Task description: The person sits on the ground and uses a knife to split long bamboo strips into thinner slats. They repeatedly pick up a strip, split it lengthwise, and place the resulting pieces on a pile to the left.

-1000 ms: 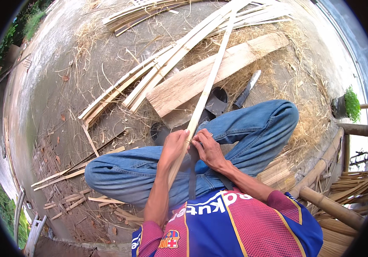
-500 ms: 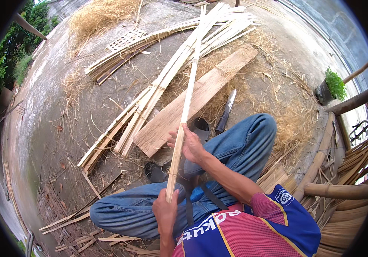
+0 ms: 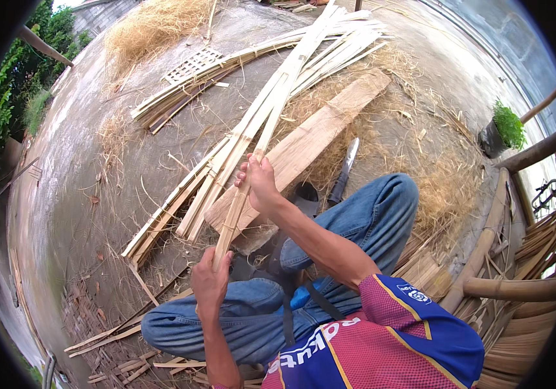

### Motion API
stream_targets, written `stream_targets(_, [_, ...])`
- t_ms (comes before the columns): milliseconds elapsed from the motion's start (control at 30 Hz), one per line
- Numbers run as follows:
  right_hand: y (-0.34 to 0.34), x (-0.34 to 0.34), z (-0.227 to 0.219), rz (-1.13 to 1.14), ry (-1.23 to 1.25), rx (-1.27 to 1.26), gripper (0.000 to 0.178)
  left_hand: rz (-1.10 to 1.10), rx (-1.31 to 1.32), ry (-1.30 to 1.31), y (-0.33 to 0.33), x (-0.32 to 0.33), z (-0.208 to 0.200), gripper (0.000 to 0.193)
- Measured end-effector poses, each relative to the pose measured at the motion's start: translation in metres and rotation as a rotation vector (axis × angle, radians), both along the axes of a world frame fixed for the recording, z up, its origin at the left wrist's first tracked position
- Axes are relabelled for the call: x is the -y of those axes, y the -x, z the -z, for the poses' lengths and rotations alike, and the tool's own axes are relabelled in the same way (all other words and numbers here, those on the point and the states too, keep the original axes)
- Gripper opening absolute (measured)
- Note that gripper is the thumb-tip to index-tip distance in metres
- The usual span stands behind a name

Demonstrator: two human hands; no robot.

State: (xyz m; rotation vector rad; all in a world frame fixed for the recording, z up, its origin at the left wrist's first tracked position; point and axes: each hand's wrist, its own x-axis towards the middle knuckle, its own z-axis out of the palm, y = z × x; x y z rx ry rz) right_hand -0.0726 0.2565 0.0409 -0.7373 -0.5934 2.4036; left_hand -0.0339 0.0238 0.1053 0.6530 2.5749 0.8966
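A long pale bamboo strip (image 3: 234, 217) slants away from me, its far part lying over a pile of similar strips. My left hand (image 3: 210, 282) is closed round its near end, above my left knee. Farther up, my right hand (image 3: 258, 183) wraps the same strip, thumb on top. The pile of split bamboo strips (image 3: 216, 181) lies on the ground just left of the held one. Under and right of my right hand is a flat wooden plank (image 3: 310, 144). Beyond my right knee rests a knife (image 3: 344, 172) with a dark handle.
Curly shavings (image 3: 440, 188) cover the ground at right. A second strip bundle (image 3: 181, 91) and a straw-coloured heap (image 3: 151, 32) lie farther off. A potted plant (image 3: 503, 129) stands by bamboo poles (image 3: 518, 288) at right. Loose offcuts (image 3: 122, 369) lie near left.
Both hands have moved left with the strip, the right one also farther away from me. The strip has swung over against the pile.
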Motion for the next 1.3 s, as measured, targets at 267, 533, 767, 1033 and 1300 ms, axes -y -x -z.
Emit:
stream_targets(267, [-0.019,-0.083,0.071,-0.144,-0.23,0.33,0.04,0.102,-0.155,-0.011,0.069,-0.038,0.063,0.038])
stream_targets(533, [-0.097,-0.057,0.088,-0.315,-0.206,0.362,0.031,0.136,-0.122,0.177,0.147,-0.078,0.072,0.058])
stream_targets(767, [-0.096,-0.044,0.096,-0.492,-0.32,0.426,0.028,0.094,-0.246,0.092,0.15,-0.044,0.046,0.064])
stream_targets(1033, [-0.102,0.003,0.08,-0.933,-0.553,0.434,0.032,-0.311,0.164,-0.808,0.075,0.167,-0.069,0.04])
stream_targets(1300, [-0.109,0.041,0.08,-1.292,-0.651,0.44,0.036,-1.595,0.231,-0.716,0.053,0.368,0.221,0.031])
